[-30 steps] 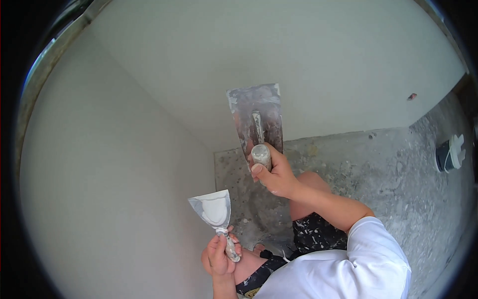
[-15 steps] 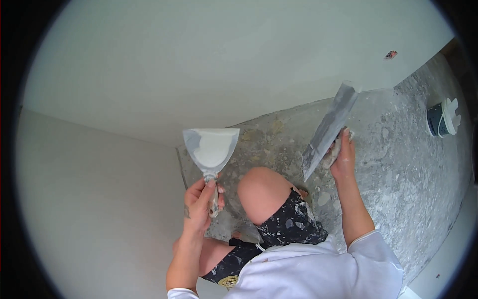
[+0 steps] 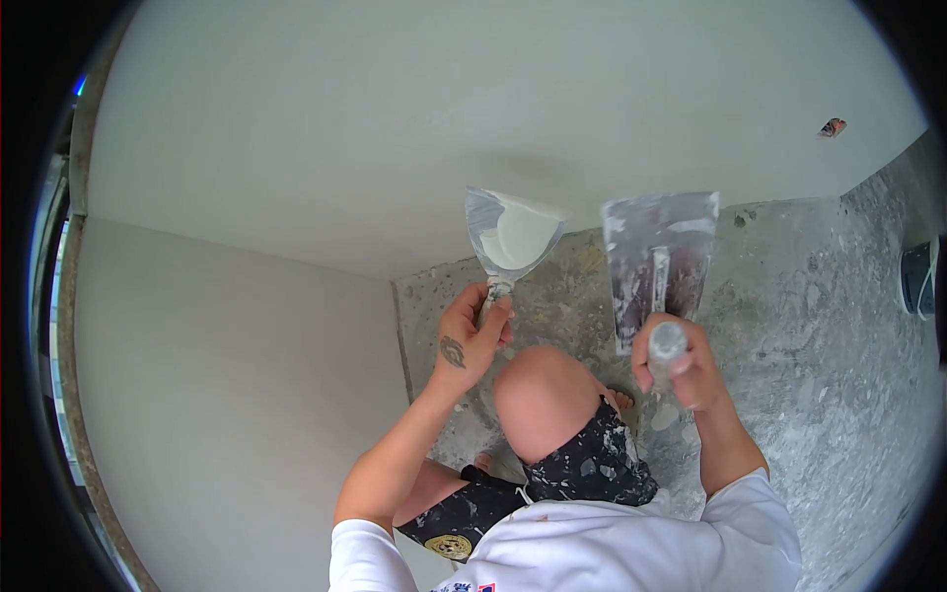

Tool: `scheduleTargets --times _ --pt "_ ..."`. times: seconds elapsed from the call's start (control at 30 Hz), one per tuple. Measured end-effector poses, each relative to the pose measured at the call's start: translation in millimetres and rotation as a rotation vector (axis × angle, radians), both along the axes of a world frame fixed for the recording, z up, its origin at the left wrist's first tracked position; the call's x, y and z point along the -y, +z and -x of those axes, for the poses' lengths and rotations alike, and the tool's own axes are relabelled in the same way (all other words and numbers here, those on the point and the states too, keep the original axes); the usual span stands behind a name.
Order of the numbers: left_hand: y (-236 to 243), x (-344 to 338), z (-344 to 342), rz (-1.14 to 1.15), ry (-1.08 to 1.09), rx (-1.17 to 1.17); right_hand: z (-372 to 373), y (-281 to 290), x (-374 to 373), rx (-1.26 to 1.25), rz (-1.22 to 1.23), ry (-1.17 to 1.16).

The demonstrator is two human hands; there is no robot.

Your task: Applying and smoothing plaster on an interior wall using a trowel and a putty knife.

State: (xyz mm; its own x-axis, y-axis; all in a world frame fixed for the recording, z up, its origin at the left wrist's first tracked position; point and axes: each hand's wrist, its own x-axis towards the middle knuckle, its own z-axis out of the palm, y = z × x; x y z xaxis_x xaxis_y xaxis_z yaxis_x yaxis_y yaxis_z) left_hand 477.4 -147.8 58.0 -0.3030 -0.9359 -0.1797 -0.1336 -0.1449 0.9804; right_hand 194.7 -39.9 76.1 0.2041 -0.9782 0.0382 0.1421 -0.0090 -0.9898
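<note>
My left hand is closed round the handle of a putty knife with a wide, flared blade. A thick smear of white putty lies on that blade, whose edge points up toward the wall. In my right hand is a plastering trowel, its flat rectangular metal plate streaked with white and grey. The fingers wrap its round-ended, smeared handle, and the plate stands to the right of the putty knife, apart from it.
A pale smooth wall rises ahead, and another wall meets it in a corner at left. A hole opens in the far wall at right. The grey floor is spattered white. A dark bucket stands far right. My bent knee is below the tools.
The putty knife has moved right and up, toward the wall. My right hand has turned the trowel from a slanted, edge-on pose to show its handle side. The view has shifted left.
</note>
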Motion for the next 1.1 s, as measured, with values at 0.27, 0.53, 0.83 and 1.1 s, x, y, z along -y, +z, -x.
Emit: scheduleTargets --times 0.27,0.53,0.83,1.1 --pt "-9.8 4.6 -4.1 0.397 -0.116 0.118 -48.6 -8.5 37.7 -0.763 0.582 0.097" --pt "25.8 6.3 -21.8 1.176 -0.434 0.33 -15.6 -34.5 29.3 -0.942 0.278 0.462" --pt "15.7 0.3 -117.7 0.902 -0.015 0.948 57.6 -94.0 45.2 -1.22 0.538 -0.112" --pt "-35.4 -65.4 -220.3 0.392 0.458 0.753 72.1 -310.5 107.6 -1.281 0.404 -0.178"
